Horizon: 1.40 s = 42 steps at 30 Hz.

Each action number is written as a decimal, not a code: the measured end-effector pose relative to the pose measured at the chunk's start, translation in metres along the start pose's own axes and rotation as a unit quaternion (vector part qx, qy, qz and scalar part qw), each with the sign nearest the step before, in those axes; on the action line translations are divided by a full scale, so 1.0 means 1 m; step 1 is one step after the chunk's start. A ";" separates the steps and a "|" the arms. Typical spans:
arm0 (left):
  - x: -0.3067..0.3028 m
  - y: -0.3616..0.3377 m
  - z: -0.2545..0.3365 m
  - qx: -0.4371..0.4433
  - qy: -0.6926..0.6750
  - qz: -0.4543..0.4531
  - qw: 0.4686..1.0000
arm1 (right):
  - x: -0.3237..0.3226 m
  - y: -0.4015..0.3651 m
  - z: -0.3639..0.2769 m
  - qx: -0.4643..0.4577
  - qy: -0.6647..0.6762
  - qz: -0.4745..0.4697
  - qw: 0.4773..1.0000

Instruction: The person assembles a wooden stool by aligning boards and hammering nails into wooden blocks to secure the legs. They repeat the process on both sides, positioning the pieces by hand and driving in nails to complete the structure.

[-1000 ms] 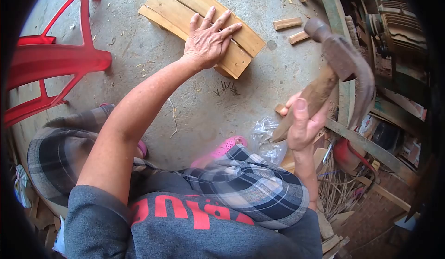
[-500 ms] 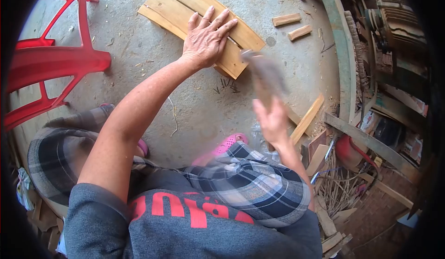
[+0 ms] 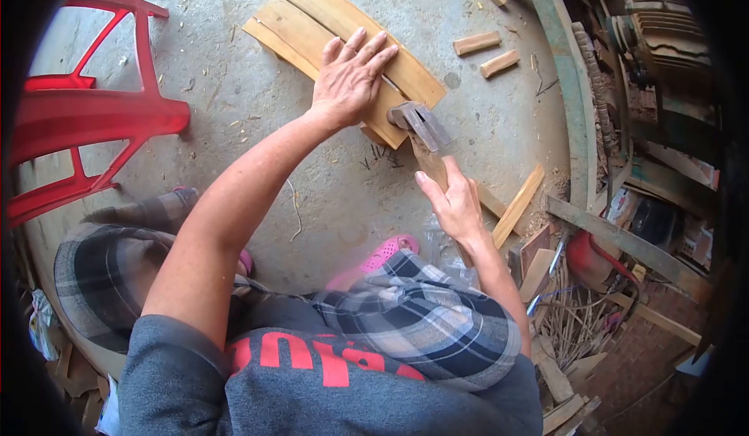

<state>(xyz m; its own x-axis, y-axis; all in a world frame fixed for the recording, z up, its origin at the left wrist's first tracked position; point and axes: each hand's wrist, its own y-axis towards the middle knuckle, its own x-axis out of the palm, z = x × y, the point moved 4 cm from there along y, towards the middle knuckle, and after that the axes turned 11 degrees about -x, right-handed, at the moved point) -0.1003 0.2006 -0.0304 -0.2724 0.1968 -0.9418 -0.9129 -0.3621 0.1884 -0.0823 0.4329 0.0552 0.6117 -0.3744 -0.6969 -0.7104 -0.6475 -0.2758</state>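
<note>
My left hand [image 3: 349, 79] lies flat with fingers spread on a small slatted wooden piece [image 3: 292, 29], pressing near its closer end. In my right hand [image 3: 455, 204] is the wooden handle of a hammer [image 3: 424, 122], gripped with the thumb along it. The hammer's metal head meets the near corner of the slats, just right of my left hand. Several loose nails [image 3: 381, 156] lie on the concrete floor beside that corner.
A red plastic chair [image 3: 94, 112] lies at the left. Short wood offcuts [image 3: 477, 43] rest on the floor at upper right. A long wood strip [image 3: 518, 206], a metal frame [image 3: 573, 85] and piled scrap sticks [image 3: 577, 327] are along the right. Pink clogs [image 3: 388, 253] show below.
The hammer, blurred and higher before, is now sharp with its head at the corner of the slats. The wooden piece and my left hand appear slightly lower in view.
</note>
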 end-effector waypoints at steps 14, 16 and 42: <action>0.001 -0.002 0.007 0.005 -0.025 -0.015 1.000 | -0.003 -0.012 -0.002 -0.034 0.032 0.043 0.998; 0.002 -0.003 0.009 0.006 -0.031 -0.010 0.999 | -0.015 -0.023 -0.012 0.004 0.058 0.085 0.995; 0.008 -0.058 0.042 0.000 -0.011 -0.057 0.998 | -0.019 -0.017 0.024 -0.050 0.042 0.190 0.979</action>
<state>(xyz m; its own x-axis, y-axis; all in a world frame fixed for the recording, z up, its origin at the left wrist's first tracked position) -0.0624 0.2612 -0.0367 -0.1742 0.2571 -0.9505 -0.9385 -0.3354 0.0813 -0.0907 0.4669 0.0573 0.3387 -0.6523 -0.6780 -0.8573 -0.5110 0.0633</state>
